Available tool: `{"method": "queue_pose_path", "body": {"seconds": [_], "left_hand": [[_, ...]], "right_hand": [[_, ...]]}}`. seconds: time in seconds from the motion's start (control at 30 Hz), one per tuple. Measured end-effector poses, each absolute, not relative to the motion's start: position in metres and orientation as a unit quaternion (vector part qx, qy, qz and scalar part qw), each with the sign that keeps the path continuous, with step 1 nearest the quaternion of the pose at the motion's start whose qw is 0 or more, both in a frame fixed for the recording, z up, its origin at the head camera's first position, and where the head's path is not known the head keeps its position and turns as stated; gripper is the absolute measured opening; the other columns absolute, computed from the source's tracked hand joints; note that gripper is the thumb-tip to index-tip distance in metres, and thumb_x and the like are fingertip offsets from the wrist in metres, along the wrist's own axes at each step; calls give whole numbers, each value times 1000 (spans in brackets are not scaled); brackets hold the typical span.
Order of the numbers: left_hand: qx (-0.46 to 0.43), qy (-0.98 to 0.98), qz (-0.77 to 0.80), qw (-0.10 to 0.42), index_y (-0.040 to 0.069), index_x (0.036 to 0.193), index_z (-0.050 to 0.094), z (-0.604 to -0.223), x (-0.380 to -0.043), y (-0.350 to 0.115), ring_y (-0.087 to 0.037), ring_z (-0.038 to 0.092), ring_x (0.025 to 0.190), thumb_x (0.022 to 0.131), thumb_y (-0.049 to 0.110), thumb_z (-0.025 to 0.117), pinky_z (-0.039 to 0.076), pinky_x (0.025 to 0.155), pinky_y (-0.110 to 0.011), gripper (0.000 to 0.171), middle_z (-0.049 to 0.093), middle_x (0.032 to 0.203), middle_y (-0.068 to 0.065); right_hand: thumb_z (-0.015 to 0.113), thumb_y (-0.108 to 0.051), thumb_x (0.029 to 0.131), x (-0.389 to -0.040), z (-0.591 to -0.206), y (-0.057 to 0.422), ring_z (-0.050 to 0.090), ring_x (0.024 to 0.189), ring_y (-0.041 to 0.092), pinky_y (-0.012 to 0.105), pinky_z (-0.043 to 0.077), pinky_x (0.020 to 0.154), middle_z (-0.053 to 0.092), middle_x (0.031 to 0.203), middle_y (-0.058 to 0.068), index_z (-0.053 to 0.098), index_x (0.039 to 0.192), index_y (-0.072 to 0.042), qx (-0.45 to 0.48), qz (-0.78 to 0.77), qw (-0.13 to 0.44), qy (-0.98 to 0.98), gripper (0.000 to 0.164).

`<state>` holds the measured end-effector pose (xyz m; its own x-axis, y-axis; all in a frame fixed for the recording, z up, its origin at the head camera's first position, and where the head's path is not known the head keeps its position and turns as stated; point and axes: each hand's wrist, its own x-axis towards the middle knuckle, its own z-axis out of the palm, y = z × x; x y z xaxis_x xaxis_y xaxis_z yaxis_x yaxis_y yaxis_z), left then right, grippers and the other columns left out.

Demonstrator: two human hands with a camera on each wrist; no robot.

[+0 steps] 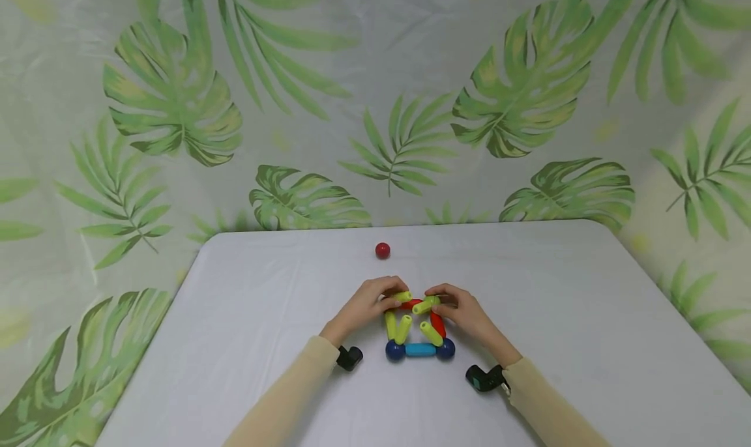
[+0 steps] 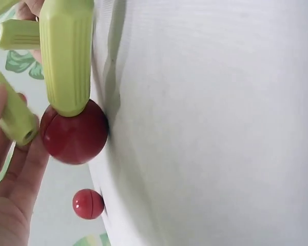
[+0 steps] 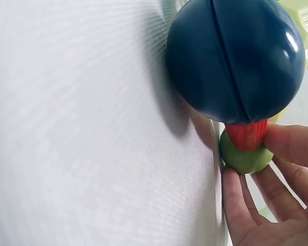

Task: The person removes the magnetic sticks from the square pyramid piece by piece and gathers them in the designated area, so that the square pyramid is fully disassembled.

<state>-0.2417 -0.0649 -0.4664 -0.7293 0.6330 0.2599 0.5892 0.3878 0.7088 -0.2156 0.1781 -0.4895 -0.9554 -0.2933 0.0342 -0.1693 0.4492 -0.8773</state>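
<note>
A frame of magnetic rods and balls lies on the table. Two dark blue balls [image 1: 396, 350] form its front corners, joined by a light blue rod [image 1: 420, 349]. My left hand [image 1: 375, 298] pinches a yellow-green rod [image 2: 15, 110] above the back-left corner, close to a dark red ball [image 2: 74, 136]. At the back-right corner my right hand [image 1: 460, 310] grips a green ball [image 3: 246, 159] with thumb and fingers. A red rod [image 3: 246, 134] runs from that ball to the front-right blue ball. Yellow-green rods [image 1: 403, 329] tilt up from the corners.
A loose red ball [image 1: 382, 250] sits near the back edge of the white table [image 1: 246, 290]. Behind the table hangs a leaf-patterned cloth [image 1: 411, 62]. Both wrists wear black camera mounts [image 1: 485, 378].
</note>
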Motion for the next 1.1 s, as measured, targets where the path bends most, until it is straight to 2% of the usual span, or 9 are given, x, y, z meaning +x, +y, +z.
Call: {"method": "queue_pose_path", "body": {"seconds": [0.13, 0.33, 0.53, 0.83, 1.0, 1.1], "left_hand": [[337, 839, 427, 1, 7, 111, 65, -464, -247, -72, -16, 60, 100, 92, 8, 63, 48, 89, -27, 19, 65, 108, -2], [213, 873, 437, -35, 6, 103, 70, -469, -278, -114, -20, 61, 94, 84, 1, 71, 49, 86, -33, 19, 67, 101, -5], [117, 908, 401, -26, 3, 102, 69, -473, -312, -161, -27, 58, 103, 84, -1, 70, 44, 92, -40, 18, 66, 105, -11], [101, 922, 373, -13, 0, 106, 68, -477, -330, -185, -33, 54, 111, 84, -5, 67, 41, 97, -44, 22, 64, 111, -17], [109, 916, 385, -19, 2, 114, 66, -472, -324, -180, -36, 47, 118, 85, -2, 68, 35, 101, -49, 30, 59, 119, -18], [153, 892, 423, -36, 2, 113, 65, -467, -310, -162, -36, 50, 114, 84, -2, 69, 39, 97, -48, 30, 59, 116, -17]], "right_hand": [[62, -7, 92, -216, -489, 178, 57, 110, 34, 53, 43, 94, 61, 118, 11, 63, 117, -6, -128, -509, 60, 849, 25], [62, -7, 92, -216, -488, 180, 56, 111, 34, 53, 42, 95, 61, 119, 12, 62, 118, -6, -129, -508, 58, 850, 25], [61, -6, 93, -214, -487, 181, 56, 110, 35, 53, 43, 94, 61, 119, 13, 62, 118, -4, -132, -508, 58, 849, 25], [60, -6, 93, -211, -482, 176, 56, 109, 36, 53, 44, 93, 60, 119, 16, 61, 118, -3, -126, -513, 65, 846, 25], [60, -6, 93, -210, -482, 176, 56, 108, 35, 52, 44, 93, 60, 119, 14, 62, 118, -4, -121, -511, 67, 849, 25], [61, -7, 93, -210, -483, 176, 57, 108, 32, 50, 45, 93, 61, 119, 11, 62, 117, -7, -119, -513, 70, 847, 24]]}}
